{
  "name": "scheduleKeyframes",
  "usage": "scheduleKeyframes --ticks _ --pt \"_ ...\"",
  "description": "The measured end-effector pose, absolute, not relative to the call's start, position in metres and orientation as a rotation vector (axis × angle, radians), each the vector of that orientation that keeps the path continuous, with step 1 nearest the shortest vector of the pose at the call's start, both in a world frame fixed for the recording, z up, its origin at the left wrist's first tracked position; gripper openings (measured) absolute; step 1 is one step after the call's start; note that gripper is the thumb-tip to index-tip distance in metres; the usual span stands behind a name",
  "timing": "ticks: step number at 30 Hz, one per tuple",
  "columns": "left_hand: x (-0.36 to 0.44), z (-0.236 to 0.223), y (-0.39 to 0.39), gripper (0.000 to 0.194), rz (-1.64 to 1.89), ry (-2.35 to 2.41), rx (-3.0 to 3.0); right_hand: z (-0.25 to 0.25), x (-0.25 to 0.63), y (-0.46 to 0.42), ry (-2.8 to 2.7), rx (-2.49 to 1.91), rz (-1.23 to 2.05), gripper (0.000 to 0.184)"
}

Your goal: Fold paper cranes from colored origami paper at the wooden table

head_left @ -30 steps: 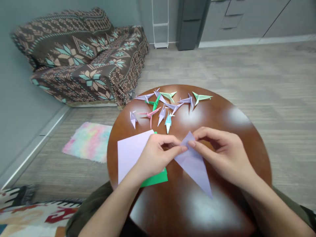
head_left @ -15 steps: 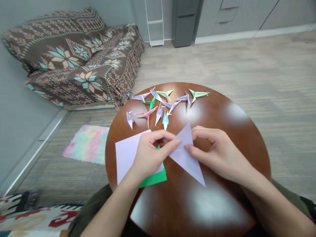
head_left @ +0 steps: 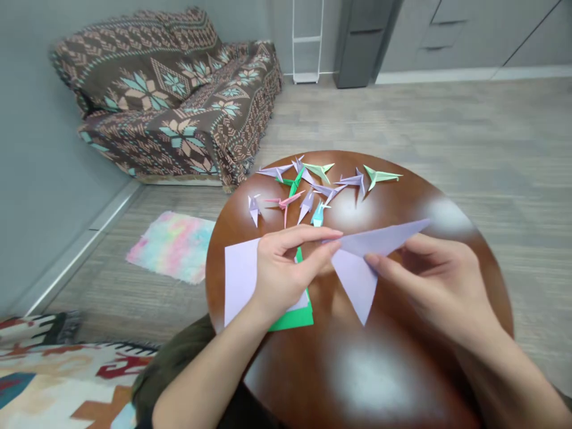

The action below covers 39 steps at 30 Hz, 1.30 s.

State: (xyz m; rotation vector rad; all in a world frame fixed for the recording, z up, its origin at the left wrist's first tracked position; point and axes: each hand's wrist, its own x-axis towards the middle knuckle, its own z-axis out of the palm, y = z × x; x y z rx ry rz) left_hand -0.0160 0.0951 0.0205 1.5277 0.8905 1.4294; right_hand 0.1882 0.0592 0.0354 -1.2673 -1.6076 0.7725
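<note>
I hold a lilac paper triangle (head_left: 357,277) just above a round brown table (head_left: 339,369). My left hand (head_left: 286,268) pinches its left corner between thumb and fingers. My right hand (head_left: 433,280) grips it from the right, and its upper flap is lifted up and out to the right. Under my left hand lies a flat lilac sheet (head_left: 241,277) on top of a green sheet (head_left: 295,316). Several small folded paper cranes (head_left: 319,185) in lilac, green, pink and blue are spread along the far side of the table.
A sofa under a brown patterned throw (head_left: 179,95) stands at the back left. A pastel fluffy mat (head_left: 172,245) lies on the wooden floor left of the table. A patterned rug (head_left: 53,381) shows at lower left. Grey cabinets (head_left: 361,42) line the far wall.
The folded triangle has been opened up: my right hand has swung its upper flap out to the right. The view has shifted a little to the left, so everything sits further right.
</note>
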Motion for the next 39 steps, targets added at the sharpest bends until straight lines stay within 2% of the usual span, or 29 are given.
scheduleKeyframes --ticks 11,17,21,29,39 --pt "-0.015 0.024 0.094 0.003 1.348 0.967 1.349 0.033 0.188 0.06 -1.579 -1.29 0.911 0.019" --pt "-0.015 0.024 0.098 0.021 0.961 0.933 1.299 0.034 0.188 0.06 -1.599 -1.311 0.918 0.02" --pt "-0.018 0.023 0.098 0.024 0.86 0.936 1.32 0.034 0.189 0.061 -1.65 -1.328 0.934 0.019" --pt "-0.021 0.023 0.096 0.017 0.758 0.9 1.389 0.034 0.187 0.058 -1.687 -1.327 1.018 0.014" --pt "-0.035 0.029 0.108 0.004 0.805 0.877 1.572 0.039 0.191 0.062 -1.678 -1.35 1.053 0.013"
